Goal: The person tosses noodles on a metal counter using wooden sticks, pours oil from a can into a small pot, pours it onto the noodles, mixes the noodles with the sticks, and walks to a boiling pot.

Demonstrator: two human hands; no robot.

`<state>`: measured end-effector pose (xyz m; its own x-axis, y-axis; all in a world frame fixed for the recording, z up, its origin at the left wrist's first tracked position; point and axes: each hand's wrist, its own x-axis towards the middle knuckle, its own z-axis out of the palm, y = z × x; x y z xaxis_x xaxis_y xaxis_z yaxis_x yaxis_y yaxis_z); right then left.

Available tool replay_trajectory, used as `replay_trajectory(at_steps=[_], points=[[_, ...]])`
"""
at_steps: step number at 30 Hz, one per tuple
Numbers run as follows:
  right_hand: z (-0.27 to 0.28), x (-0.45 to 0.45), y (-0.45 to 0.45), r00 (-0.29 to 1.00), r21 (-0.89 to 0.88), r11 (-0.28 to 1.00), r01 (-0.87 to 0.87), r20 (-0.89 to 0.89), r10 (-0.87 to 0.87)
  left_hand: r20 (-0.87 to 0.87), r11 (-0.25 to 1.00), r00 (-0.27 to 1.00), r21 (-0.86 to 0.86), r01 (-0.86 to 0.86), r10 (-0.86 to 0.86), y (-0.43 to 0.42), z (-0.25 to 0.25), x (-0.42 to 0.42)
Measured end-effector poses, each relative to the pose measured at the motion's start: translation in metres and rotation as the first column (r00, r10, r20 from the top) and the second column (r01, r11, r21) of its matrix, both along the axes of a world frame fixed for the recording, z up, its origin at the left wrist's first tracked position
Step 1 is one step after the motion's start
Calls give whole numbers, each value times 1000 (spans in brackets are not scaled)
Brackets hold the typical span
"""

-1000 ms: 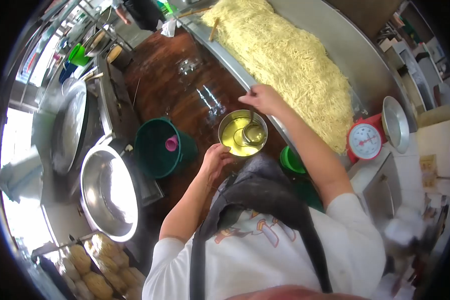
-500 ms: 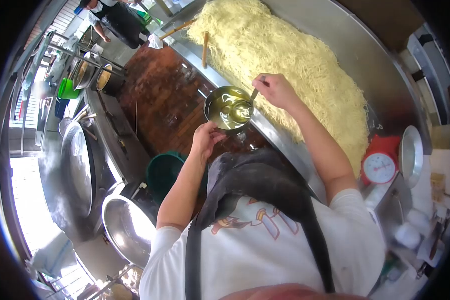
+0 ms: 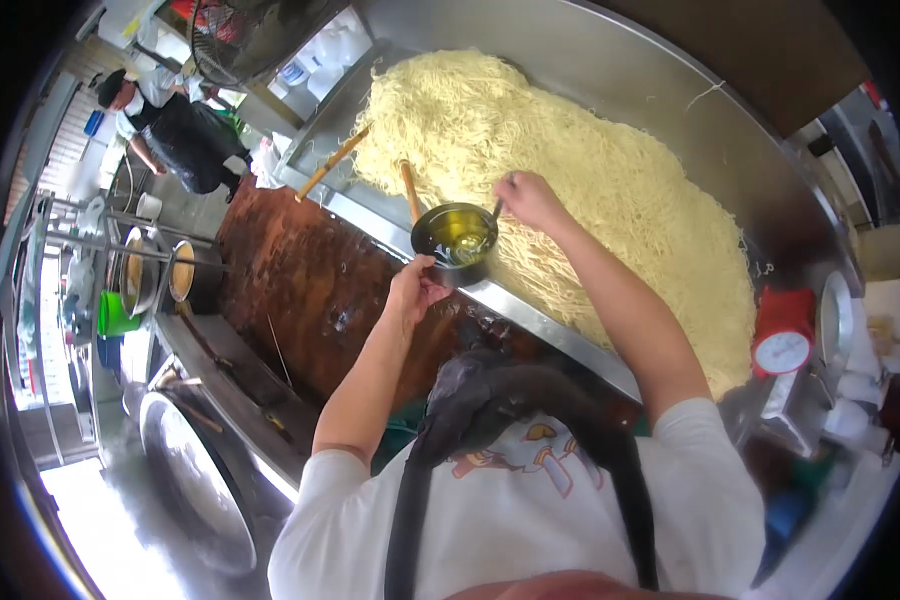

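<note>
My left hand (image 3: 413, 290) is closed on the near left side of a round metal pot (image 3: 462, 273). Yellowish, clear oil-like liquid (image 3: 454, 220) lies inside it. In my right hand (image 3: 532, 203) is the thin handle of a ladle (image 3: 498, 206), whose bowl end dips into the liquid. The pot hangs over the near edge of a long steel trough (image 3: 560, 335). A large heap of pale yellow noodles (image 3: 590, 170) fills much of that trough. One wooden stick (image 3: 410, 190) stands in the noodles just behind the pot, and another wooden stick (image 3: 332, 165) leans across the rim further left.
Red-brown wet floor (image 3: 300, 270) lies left of the trough. A large steaming wok (image 3: 195, 480) sits on the stove side at lower left. A red scale (image 3: 782, 325) stands right of the trough. A person in a dark apron (image 3: 185, 140) is at upper left.
The view has shifted, showing more of the trough and the person. The pot now sits nearer the trough's edge and noodles. Both hands keep their hold on pot and ladle.
</note>
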<state>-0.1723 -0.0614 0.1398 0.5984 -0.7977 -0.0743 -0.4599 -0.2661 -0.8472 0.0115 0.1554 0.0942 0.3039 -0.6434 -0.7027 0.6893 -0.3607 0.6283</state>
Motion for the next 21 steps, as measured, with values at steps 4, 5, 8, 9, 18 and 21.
replay_trajectory(at_steps=[4,5,8,9,18,21], points=[[3,80,-65,963,79,967,242,106,-250,63,997,996,29,65,-67,-66,-25,82],[5,93,-72,943,29,954,299,145,-300,90,995,991,30,98,-101,-81,-29,101],[47,106,-60,936,-214,915,342,164,-312,141,989,979,26,147,-149,-120,-11,125],[57,104,-53,932,-226,905,360,142,-334,159,985,972,50,165,-171,-129,-15,132],[-7,48,-40,878,-239,854,463,-7,-478,82,909,906,3,416,-415,-161,-25,89],[-43,6,-95,815,-68,812,580,34,-579,90,872,869,-18,489,-486,-196,-28,56]])
